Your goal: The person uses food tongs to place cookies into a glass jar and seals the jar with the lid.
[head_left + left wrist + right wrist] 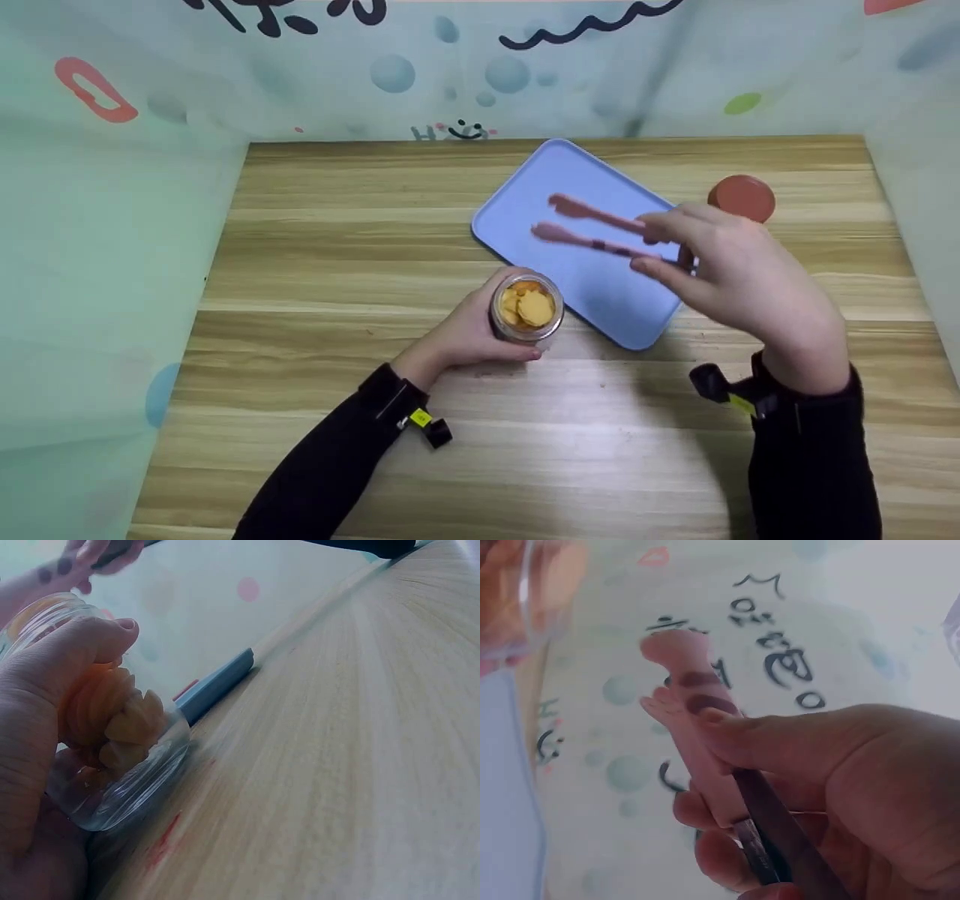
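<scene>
My left hand (480,322) grips a clear jar (553,339) that stands upright on the table by the blue tray's near edge. Through its open mouth show round, ridged yellow-orange chips (535,307); in the left wrist view they are bunched toward the upper part of the jar (150,795). Above the blue tray (517,195), my right hand (742,270) holds pink tongs (574,236) between thumb and fingers. The two arms of the tongs are spread, their tips point left, and nothing lies between them. In the right wrist view the pink tongs (705,742) look blurred.
A round red-brown lid (742,196) lies on the wooden table (337,225) past the tray's right side, partly behind my right hand. Patterned cloth walls (450,75) border the table at the back and both sides.
</scene>
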The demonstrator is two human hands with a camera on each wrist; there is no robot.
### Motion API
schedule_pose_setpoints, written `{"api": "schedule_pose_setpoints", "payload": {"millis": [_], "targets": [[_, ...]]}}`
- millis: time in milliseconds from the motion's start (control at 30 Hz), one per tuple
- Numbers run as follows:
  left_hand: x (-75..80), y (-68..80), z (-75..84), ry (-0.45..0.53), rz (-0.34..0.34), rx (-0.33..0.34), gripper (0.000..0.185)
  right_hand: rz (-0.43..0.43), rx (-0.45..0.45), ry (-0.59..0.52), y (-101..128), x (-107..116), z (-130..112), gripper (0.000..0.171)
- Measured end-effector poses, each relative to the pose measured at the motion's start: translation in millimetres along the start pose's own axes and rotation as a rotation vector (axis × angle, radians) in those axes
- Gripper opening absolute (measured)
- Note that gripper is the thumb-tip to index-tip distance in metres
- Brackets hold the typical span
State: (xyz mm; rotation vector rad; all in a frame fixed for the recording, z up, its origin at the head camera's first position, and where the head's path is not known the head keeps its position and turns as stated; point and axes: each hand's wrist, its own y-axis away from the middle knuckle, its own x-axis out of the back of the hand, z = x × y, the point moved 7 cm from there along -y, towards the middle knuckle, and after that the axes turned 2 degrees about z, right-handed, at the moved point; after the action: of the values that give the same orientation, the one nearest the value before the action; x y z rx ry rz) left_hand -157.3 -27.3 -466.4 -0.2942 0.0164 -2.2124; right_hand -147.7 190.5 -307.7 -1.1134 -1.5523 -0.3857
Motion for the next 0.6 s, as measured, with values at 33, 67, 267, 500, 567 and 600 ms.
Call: {"api": "schedule_pose_setpoints", "payload": {"millis": [33, 67, 267, 500, 567, 600], "targets": [[-0.1, -0.2, 0.0, 0.003, -0.001, 0.000, 0.092, 0.004, -0.026, 0.005, -2, -1, 8, 0.037], [0.0, -0.4, 0.2, 0.002, -0.001, 0.001, 0.092, 0.006, -0.054, 0.010, -3, -3, 16, 0.038], [0.2, -0.1, 0.4, -0.009, -0.004, 0.016, 0.093, -0.002, -0.221, -0.025, -10, -21, 69, 0.043], [0.6, 0.3, 0.8, -0.023, -0.005, 0.011, 0.093, -0.099, -0.397, -0.057, -14, -64, 114, 0.056], [0.7, 0.3, 0.8, -0.026, -0.003, 0.012, 0.093, -0.129, -0.414, -0.051, -14, -77, 120, 0.057], [0.5, 0.2, 0.7, -0.030, -0.002, 0.013, 0.093, -0.138, -0.415, -0.048, -14, -83, 122, 0.057]]}}
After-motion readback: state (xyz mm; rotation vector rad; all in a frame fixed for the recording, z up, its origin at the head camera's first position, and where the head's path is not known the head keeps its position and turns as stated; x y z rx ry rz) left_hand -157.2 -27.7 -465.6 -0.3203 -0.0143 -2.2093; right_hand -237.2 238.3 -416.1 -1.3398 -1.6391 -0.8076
